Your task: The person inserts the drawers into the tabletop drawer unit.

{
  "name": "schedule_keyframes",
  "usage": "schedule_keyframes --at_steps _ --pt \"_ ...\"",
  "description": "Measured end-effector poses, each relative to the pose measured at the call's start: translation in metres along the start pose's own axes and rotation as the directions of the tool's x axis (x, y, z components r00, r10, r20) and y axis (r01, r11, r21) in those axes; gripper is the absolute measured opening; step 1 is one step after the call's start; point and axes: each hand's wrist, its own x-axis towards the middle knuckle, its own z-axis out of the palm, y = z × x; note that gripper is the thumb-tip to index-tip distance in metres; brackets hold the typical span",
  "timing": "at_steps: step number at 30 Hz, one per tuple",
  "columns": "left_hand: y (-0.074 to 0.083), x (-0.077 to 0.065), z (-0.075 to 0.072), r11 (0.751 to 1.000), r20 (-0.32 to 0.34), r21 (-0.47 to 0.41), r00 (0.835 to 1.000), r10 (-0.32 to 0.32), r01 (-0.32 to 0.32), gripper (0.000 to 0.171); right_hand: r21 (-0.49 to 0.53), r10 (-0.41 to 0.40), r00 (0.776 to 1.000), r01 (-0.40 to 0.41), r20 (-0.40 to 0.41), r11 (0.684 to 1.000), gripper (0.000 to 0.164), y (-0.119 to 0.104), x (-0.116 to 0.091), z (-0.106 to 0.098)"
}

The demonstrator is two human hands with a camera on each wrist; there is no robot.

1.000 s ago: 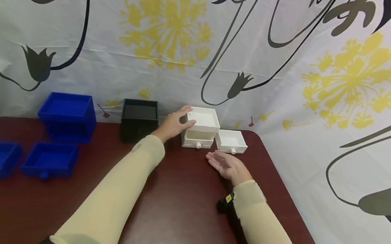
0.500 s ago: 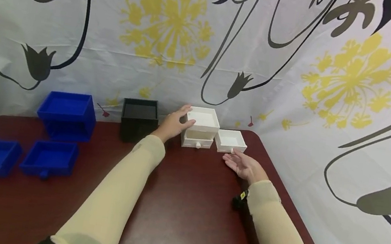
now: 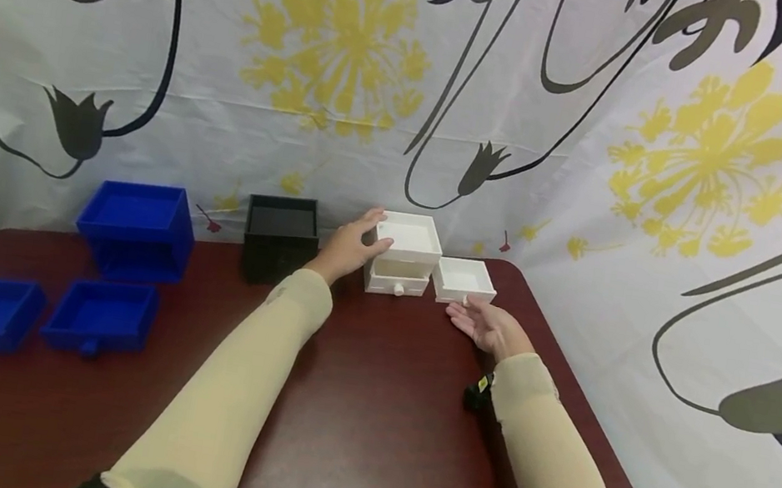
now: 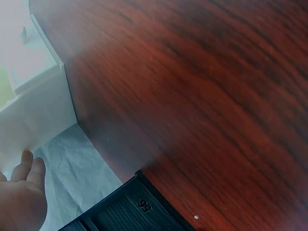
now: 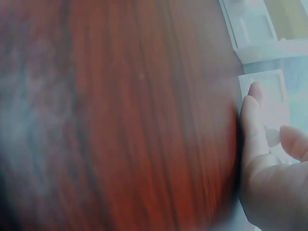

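Observation:
My left hand (image 3: 347, 250) rests against the left side of a small white two-tier drawer cabinet (image 3: 407, 238), thumb near its front top edge. In the left wrist view its fingertips (image 4: 28, 156) touch the cabinet's side wall. The cabinet's upper slot is an open gap; its lower drawer (image 3: 396, 285) with a round knob is in place. Right of it lies a loose white drawer (image 3: 464, 276). My right hand (image 3: 492, 327), palm turned up, pinches that drawer's knob (image 5: 273, 136) between thumb and fingers.
A black cabinet (image 3: 279, 240) stands just left of my left hand. Further left are a blue cabinet (image 3: 135, 227) with open slots and two loose blue drawers (image 3: 99, 318). A patterned cloth (image 3: 328, 159) hangs behind the dark red table (image 3: 361, 442).
My right hand has moved right from in front of the white cabinet to the loose drawer's knob, and now takes hold of it. The left hand has stayed put.

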Motion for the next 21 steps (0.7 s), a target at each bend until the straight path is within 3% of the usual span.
schedule_keyframes --at_steps 7,13,21 --pt "0.002 -0.001 -0.001 1.0 -0.011 0.015 1.0 0.002 -0.002 0.066 0.04 -0.035 0.999 0.035 0.012 0.999 0.025 0.007 -0.007 0.006" --pt "0.006 -0.002 0.0 1.0 -0.014 -0.002 1.0 0.002 -0.002 0.065 0.04 -0.11 0.994 0.111 -0.027 0.993 0.044 0.018 -0.029 0.014" --pt "0.003 -0.003 0.0 1.0 -0.026 0.004 1.0 0.004 -0.004 0.065 0.053 -0.171 0.985 0.17 0.011 0.984 0.012 0.032 -0.056 0.015"
